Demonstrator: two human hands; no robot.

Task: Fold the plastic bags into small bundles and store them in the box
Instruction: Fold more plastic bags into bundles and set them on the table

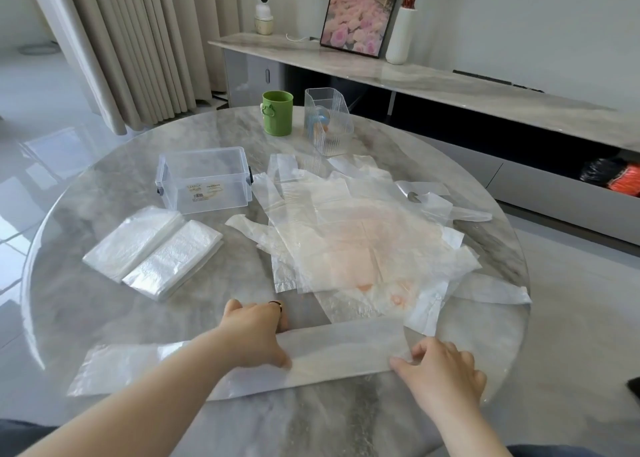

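Note:
A translucent plastic bag folded into a long strip [339,352] lies across the near part of the round marble table [86,311]. My left hand [258,332] presses down on the strip's middle. My right hand [441,366] pinches the strip's right end between thumb and fingers. A heap of flat, unfolded plastic bags [356,234] is spread over the table's centre and right. Two flat folded bag stacks [152,252] lie side by side at the left. Behind them the clear plastic box [204,179] stands open and looks empty.
A green cup [277,112] and a clear ribbed holder [327,120] stand at the table's far side. Beyond is a long low cabinet [450,89] with a picture frame, a white vase and a small camera. Curtains hang at the back left.

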